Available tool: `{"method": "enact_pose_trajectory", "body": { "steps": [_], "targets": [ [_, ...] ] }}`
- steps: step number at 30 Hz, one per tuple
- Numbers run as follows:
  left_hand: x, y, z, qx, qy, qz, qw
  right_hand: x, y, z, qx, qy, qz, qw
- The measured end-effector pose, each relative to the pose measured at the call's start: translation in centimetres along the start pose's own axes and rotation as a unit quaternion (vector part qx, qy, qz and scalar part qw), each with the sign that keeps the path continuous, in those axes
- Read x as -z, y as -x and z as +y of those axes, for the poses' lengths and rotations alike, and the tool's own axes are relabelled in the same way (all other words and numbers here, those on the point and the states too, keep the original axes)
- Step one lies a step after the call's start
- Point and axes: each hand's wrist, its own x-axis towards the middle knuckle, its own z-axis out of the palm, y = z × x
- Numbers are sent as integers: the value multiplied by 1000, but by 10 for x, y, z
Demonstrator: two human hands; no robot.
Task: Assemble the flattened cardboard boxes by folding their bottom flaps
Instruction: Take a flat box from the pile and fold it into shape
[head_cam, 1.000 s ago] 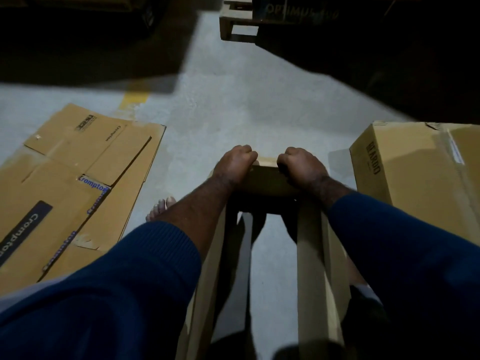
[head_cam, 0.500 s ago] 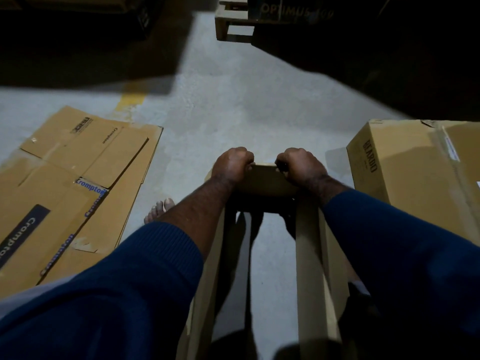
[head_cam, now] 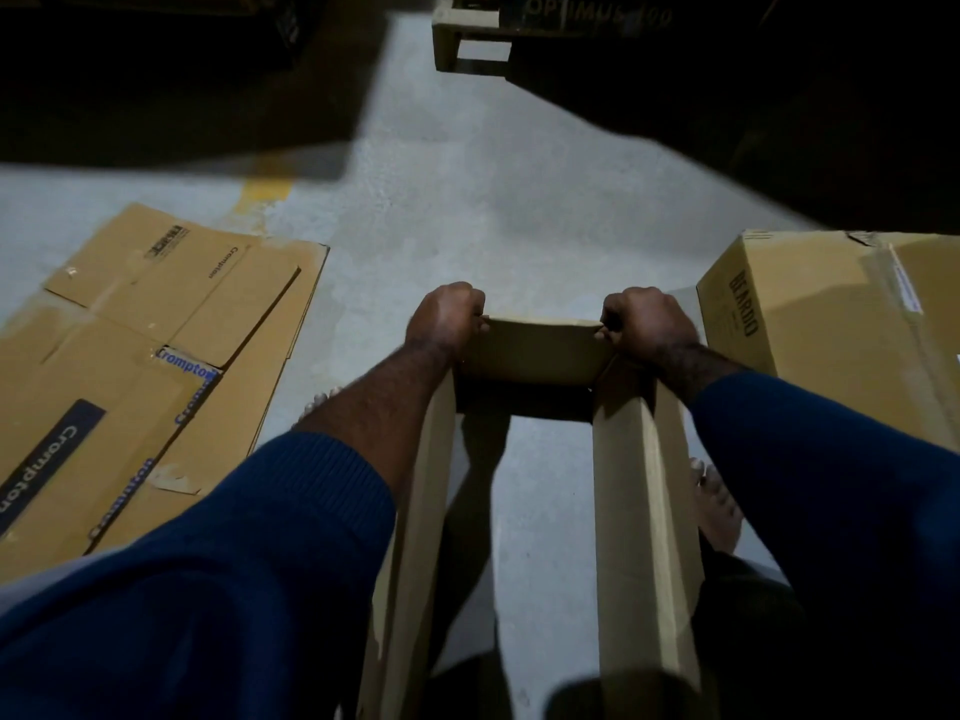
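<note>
Brown box [head_cam: 540, 350] stands opened, floor visible through.

Dark blue sleeves [head_cam: 270, 553] pushed up bare forearms, left hand [head_cam: 445, 318] and right hand [head_cam: 648, 320] knuckles up, both gripping corners of a brown cardboard flap [head_cam: 540, 350]

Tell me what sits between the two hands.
In the head view, the end panel of the open cardboard box spans the gap. The left hand and right hand each grip one of its upper corners.
</note>
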Motion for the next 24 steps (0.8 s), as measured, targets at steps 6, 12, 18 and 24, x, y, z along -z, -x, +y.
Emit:
{"method": "enact_pose_trajectory", "body": {
  "steps": [6, 12, 18, 24],
  "targets": [
    [-6, 5, -2, -3, 11, 23, 1000, -7, -2, 3, -12, -14, 14, 1000],
    [-7, 32, 11, 20, -8, 23, 1000, -16, 21, -10, 5, 10, 63, 998],
    [14, 115, 41, 177, 87, 26, 980, -14, 84, -40, -51, -66, 63, 995],
    [1, 233, 52, 288, 79, -26, 954, -30, 200, -68, -139, -121, 44, 982]
  ]
}}
